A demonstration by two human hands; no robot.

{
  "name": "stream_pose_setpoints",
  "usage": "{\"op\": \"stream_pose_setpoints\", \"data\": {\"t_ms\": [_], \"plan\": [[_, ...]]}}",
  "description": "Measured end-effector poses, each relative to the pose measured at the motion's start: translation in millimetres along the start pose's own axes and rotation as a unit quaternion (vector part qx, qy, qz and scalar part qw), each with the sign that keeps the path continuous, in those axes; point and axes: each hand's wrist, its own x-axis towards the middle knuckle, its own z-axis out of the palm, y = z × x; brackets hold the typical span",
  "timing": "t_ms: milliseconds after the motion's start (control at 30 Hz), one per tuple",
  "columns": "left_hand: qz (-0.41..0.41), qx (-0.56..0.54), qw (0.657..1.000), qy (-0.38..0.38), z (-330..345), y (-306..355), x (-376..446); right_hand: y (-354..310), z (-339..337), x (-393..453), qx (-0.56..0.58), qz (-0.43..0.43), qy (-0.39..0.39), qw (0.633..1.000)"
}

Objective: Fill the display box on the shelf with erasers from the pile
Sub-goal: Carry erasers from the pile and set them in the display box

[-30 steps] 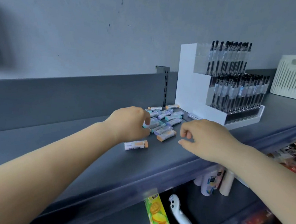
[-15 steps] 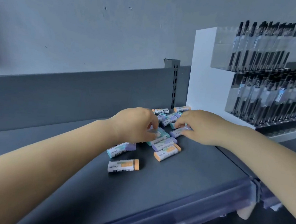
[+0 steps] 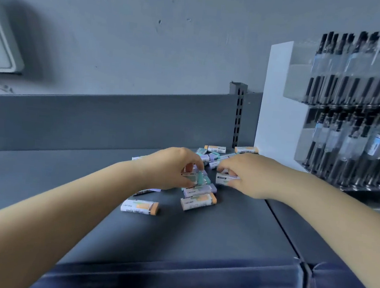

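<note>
Reaching into a scattered pile of small paper-sleeved erasers (image 3: 208,159) on a dark grey metal shelf (image 3: 199,233), a person works with both bare hands. The left hand (image 3: 170,168) curls its fingers around a teal-ended eraser (image 3: 195,178), while the right hand (image 3: 248,174) pinches a white-sleeved eraser (image 3: 225,178) between thumb and fingers. Two orange-tipped erasers (image 3: 140,207) lie loose nearer the shelf's front edge. Just right of the pile stands a white tiered display rack of black pens (image 3: 348,126). No eraser display box can be made out.
</note>
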Motion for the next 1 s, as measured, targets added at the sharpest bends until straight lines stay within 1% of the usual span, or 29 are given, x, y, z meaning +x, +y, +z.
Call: {"op": "stream_pose_setpoints", "data": {"t_ms": [67,167,267,333,400,467,533,767,933,1000], "plan": [[-0.033,0.004,0.999,0.006,5,6,0,3,3,-1,0.026,-0.011,0.026,0.999],[-0.048,-0.019,0.996,0.070,8,15,-3,0,-2,-6,0.095,-0.018,0.087,0.991],[-0.063,-0.085,0.981,0.161,4,20,-17,-11,-12,-16,0.206,-0.053,0.169,0.962],[-0.084,-0.137,0.964,0.211,-2,16,-31,-21,-19,-20,0.272,-0.069,0.191,0.941],[-0.114,-0.189,0.942,0.252,-7,8,-48,-32,-23,-20,0.354,-0.088,0.184,0.913],[-0.145,-0.268,0.908,0.286,-11,-2,-67,-46,-25,-19,0.432,-0.105,0.166,0.880],[-0.162,-0.317,0.881,0.311,-13,-12,-87,-62,-25,-15,0.487,-0.115,0.147,0.853],[-0.199,-0.342,0.839,0.373,-22,-55,-176,-141,-25,3,0.596,-0.108,0.080,0.791],[-0.236,-0.344,0.815,0.402,-29,-94,-256,-225,-21,13,0.643,-0.125,0.068,0.752],[-0.254,-0.339,0.806,0.413,-32,-111,-289,-262,-18,16,0.654,-0.136,0.055,0.742]]}}
